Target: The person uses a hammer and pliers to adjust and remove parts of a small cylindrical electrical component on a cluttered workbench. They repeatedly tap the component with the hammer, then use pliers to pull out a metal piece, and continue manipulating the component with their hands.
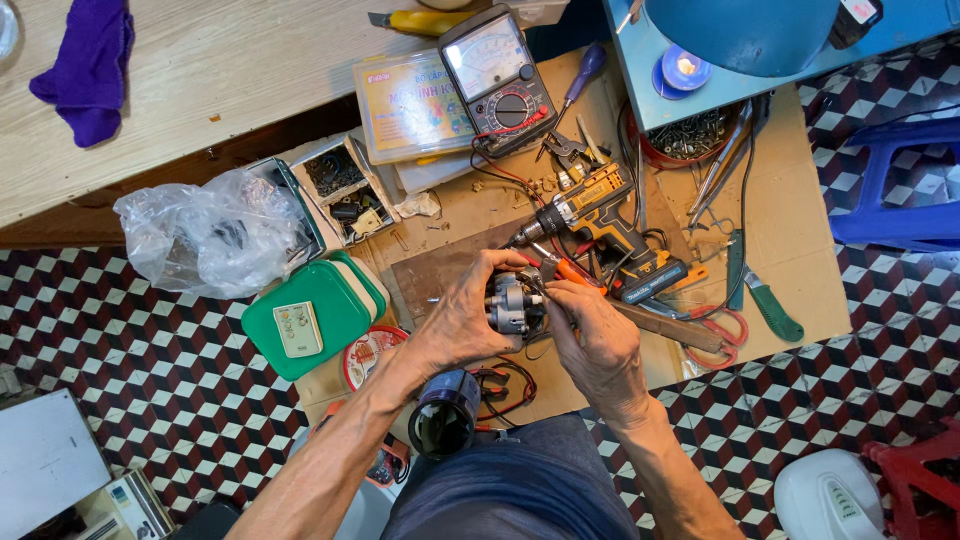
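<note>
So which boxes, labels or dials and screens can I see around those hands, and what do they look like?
Multimeter: top centre on the cardboard, dark case, pale needle dial, round selector.
Plastic parts box: left of the multimeter, flat, clear, with a yellow and orange label.
Remote control: small, pale, lying on a green case left of the left hand.
Clear plastic bag: crumpled, far left.
Round tin: below the green case, red rim.

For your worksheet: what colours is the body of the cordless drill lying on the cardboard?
The cordless drill is yellow and black, seen in the head view.
</note>
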